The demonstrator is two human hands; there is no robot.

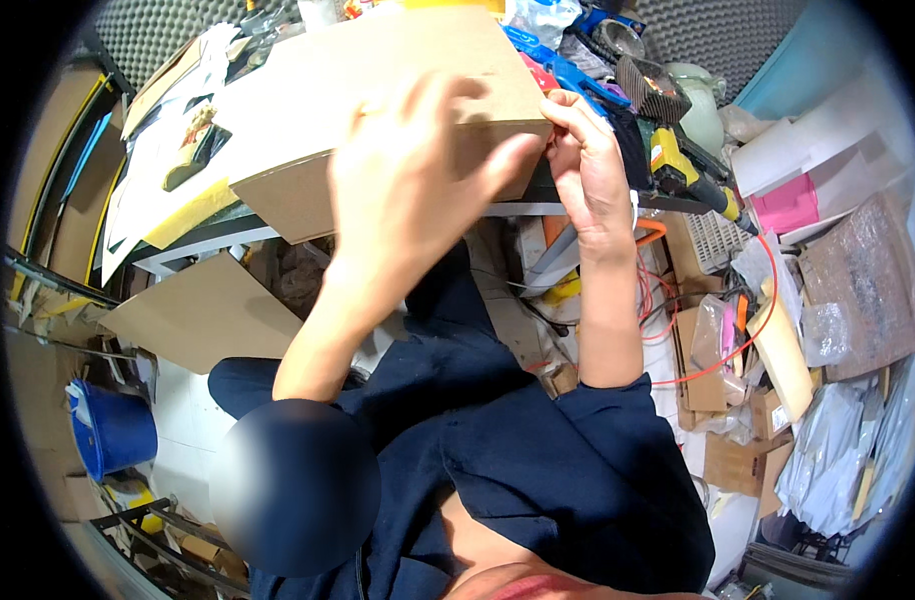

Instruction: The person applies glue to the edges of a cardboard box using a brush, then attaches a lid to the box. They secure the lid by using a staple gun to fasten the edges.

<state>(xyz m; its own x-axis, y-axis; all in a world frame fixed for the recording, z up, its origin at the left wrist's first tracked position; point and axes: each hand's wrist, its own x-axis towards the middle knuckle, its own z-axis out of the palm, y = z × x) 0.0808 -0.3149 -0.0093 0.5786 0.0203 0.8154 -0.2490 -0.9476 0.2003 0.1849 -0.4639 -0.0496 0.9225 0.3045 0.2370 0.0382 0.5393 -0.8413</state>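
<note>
A large brown cardboard sheet lies on the workbench, its front part bent down along a crease past the bench's near edge. My left hand is over this crease, fingers spread and smeared by motion; whether it touches the board I cannot tell. At the board's right corner, my right hand has thumb and forefinger pinched on the edge. Its other fingers curl below, partly hidden.
On the bench's right are blue tools, a glass jar and a yellow-black power tool. A roll of yellow tape rests at left. Below are a cardboard piece, a blue bucket, an orange cable and packing material.
</note>
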